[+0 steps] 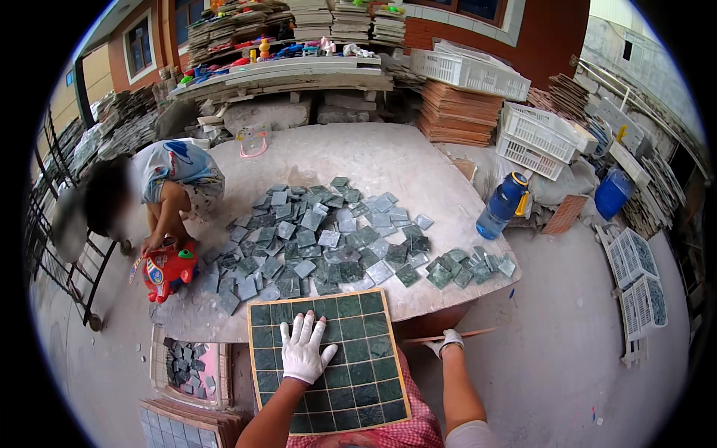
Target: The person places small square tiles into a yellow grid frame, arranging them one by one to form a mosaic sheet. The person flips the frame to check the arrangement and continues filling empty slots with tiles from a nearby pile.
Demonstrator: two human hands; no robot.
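Observation:
My left hand (303, 349), in a white glove, lies flat with fingers spread on a framed panel of dark green square tiles (358, 351). The panel rests against the near edge of the table, over my lap. Off to the right and lower than the tabletop, my right hand (450, 340), also gloved, is closed on the edge of a thin reddish-brown board (478, 331). Part of that board is hidden behind the panel and table. Beyond the panel, a heap of loose green-grey stone tiles (328, 237) covers the middle of the table.
A blue water bottle (502, 205) stands at the table's right edge (515, 261). On the left, another person (183, 179) bends over a red toy (168, 270). Below the table's left side are a crate of tile pieces (190, 366) and stacked tile panels (179, 425). White crates (534, 138) stand far right.

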